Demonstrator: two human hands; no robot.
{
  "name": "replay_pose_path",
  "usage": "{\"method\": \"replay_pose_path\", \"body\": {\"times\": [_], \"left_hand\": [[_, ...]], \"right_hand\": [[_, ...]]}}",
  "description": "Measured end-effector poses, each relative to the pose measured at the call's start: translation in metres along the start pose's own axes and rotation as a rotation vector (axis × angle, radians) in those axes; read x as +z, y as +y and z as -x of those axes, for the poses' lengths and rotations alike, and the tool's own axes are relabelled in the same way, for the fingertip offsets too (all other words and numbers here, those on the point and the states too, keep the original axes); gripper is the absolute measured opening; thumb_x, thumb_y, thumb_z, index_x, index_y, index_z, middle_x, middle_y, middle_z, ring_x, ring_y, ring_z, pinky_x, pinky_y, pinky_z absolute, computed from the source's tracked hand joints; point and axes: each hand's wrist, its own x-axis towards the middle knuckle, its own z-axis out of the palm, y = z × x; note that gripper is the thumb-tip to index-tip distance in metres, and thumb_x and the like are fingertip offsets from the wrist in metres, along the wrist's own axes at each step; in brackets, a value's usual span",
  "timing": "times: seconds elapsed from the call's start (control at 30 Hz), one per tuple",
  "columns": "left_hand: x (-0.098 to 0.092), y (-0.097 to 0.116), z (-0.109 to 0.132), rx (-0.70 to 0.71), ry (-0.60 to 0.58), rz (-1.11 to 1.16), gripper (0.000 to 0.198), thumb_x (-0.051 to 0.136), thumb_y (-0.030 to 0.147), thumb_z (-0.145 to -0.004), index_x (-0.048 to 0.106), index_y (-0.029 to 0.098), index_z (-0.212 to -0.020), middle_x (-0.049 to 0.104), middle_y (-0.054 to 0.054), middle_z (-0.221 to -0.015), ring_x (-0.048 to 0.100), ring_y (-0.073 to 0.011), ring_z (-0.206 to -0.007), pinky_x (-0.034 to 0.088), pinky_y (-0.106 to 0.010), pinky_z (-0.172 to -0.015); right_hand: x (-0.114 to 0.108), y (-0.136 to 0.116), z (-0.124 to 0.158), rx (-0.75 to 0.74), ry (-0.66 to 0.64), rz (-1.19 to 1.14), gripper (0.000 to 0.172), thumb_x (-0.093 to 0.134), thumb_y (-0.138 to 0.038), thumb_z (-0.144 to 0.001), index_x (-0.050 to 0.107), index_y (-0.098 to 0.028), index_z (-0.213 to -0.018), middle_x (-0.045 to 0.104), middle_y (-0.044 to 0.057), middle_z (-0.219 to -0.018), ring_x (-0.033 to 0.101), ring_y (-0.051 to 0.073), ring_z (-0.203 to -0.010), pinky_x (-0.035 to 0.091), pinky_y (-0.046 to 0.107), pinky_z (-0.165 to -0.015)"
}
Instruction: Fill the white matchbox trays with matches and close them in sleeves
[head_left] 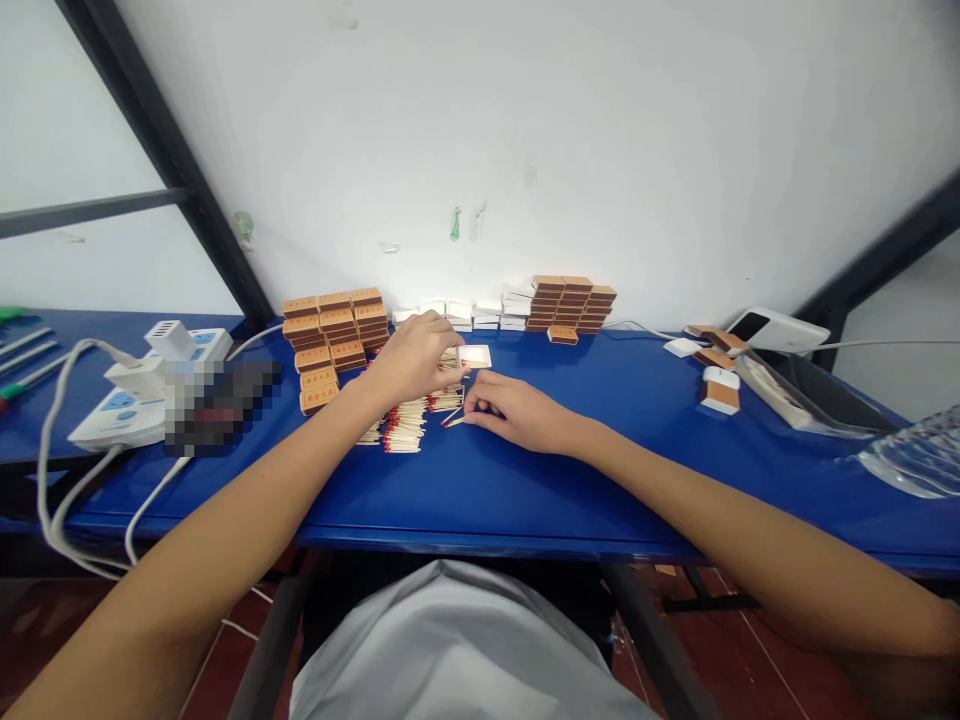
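My left hand (420, 358) is closed on a small white matchbox tray (475, 356), held above the heap of matches with its open side facing up. Just below and to the right, my right hand (514, 408) pinches matches (454, 418) whose red heads point left. Loose red-headed matches (405, 428) lie in a heap on the blue table under and in front of my left hand. Part of that heap is hidden by the hand. A row of white trays (487, 314) stands behind, along the wall.
Brown matchboxes are stacked at left (337, 325) and at back right (570, 300). Further left are a dark blurred object (225, 405) and a white power strip (120, 415) with cables. On the right lie a white device (780, 328), a clear pouch (806, 395) and a plastic bottle (919, 455).
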Motion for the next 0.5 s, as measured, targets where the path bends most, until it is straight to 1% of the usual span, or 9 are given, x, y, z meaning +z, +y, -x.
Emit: {"method": "replay_pose_path", "body": {"times": [0.07,0.17,0.27,0.37,0.5], "left_hand": [[0.000,0.001,0.000,0.002,0.002,-0.003,0.032,0.068,0.043,-0.099,0.078,0.014,-0.109,0.077,-0.013,-0.104,0.063,-0.0310,-0.106,0.048,-0.045,-0.092],[0.000,0.001,0.000,0.006,0.001,-0.006,0.031,0.067,0.044,-0.100,0.078,0.015,-0.108,0.077,-0.013,-0.103,0.064,-0.0306,-0.106,0.048,-0.044,-0.092],[0.001,0.000,0.001,0.007,-0.005,-0.005,0.030,0.068,0.042,-0.098,0.078,0.016,-0.109,0.077,-0.013,-0.103,0.064,-0.0309,-0.106,0.049,-0.044,-0.093],[0.002,0.000,0.001,0.010,-0.022,-0.001,0.029,0.070,0.040,-0.097,0.078,0.015,-0.111,0.076,-0.013,-0.105,0.064,-0.0311,-0.107,0.049,-0.044,-0.094],[0.003,0.003,0.001,0.036,-0.023,0.047,0.031,0.072,0.041,-0.096,0.078,0.016,-0.112,0.076,-0.013,-0.105,0.064,-0.0308,-0.107,0.049,-0.044,-0.096]], "right_hand": [[0.001,0.000,-0.001,0.008,-0.016,0.011,0.009,0.060,-0.026,-0.105,0.066,-0.020,-0.101,0.064,0.006,-0.102,0.061,0.019,-0.086,0.052,0.033,-0.078],[0.001,-0.003,-0.001,-0.006,-0.052,0.076,0.011,0.056,-0.025,-0.107,0.065,-0.020,-0.103,0.065,0.008,-0.108,0.064,0.021,-0.094,0.053,0.035,-0.085],[-0.004,-0.004,0.001,-0.036,-0.051,0.148,0.014,0.052,-0.026,-0.109,0.064,-0.021,-0.105,0.065,0.009,-0.111,0.065,0.022,-0.098,0.053,0.036,-0.088],[-0.016,-0.002,0.005,-0.004,0.031,0.258,0.016,0.050,-0.029,-0.110,0.063,-0.021,-0.107,0.064,0.010,-0.112,0.065,0.023,-0.094,0.052,0.036,-0.084],[-0.034,0.008,0.008,0.100,0.202,0.461,0.019,0.047,-0.030,-0.111,0.062,-0.019,-0.108,0.065,0.013,-0.112,0.064,0.026,-0.095,0.049,0.037,-0.077]]}}
